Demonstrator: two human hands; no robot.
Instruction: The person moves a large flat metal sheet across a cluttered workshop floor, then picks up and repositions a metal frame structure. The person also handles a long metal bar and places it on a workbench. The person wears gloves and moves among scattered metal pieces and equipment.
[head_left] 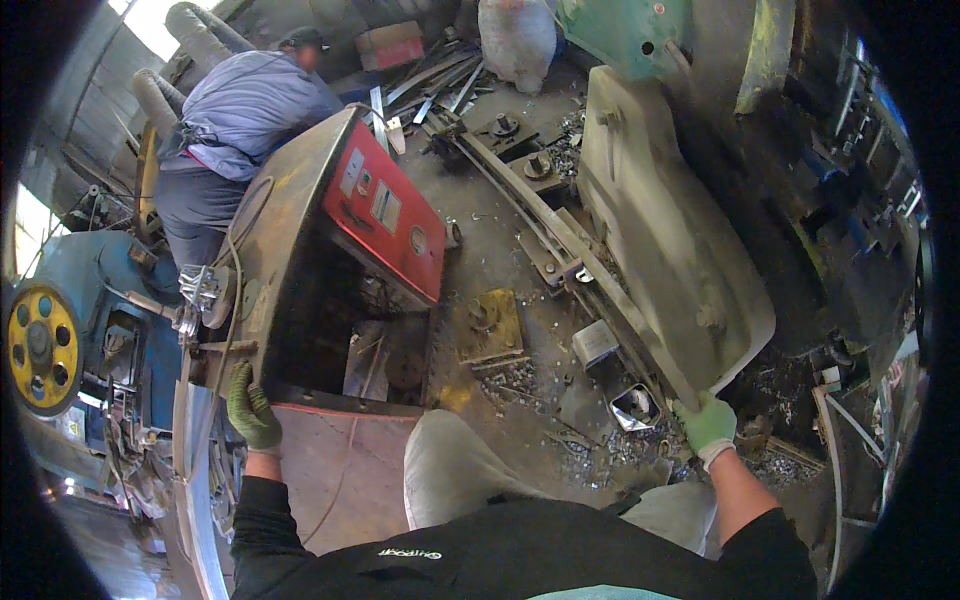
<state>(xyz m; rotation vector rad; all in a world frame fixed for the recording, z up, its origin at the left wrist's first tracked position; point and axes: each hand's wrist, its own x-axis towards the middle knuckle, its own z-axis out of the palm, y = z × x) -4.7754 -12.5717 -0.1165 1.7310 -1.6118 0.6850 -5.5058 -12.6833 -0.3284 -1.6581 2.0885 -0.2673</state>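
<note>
My left hand (254, 410), in a green knitted glove, is at the near left corner of a brown metal cabinet (285, 215). Its fingers are curled together; what they hold, if anything, is hidden. At the lower right, my right hand (711, 424), also in a green glove, closes round the near end of a long metal bar (627, 311). That bar slants away to the far left, beside a large beige machine casting (645, 215). A red panel (390, 222) with labels is tilted over the cabinet's dark opening.
A person (235, 125) bends behind the cabinet. At left stands a blue machine with a yellow flywheel (62, 350). A yellow block (492, 325), a pale box (596, 343) and a white-rimmed container (634, 409) sit on the scrap-strewn floor. Metal strips (440, 85) and a sack (517, 45) are farther back.
</note>
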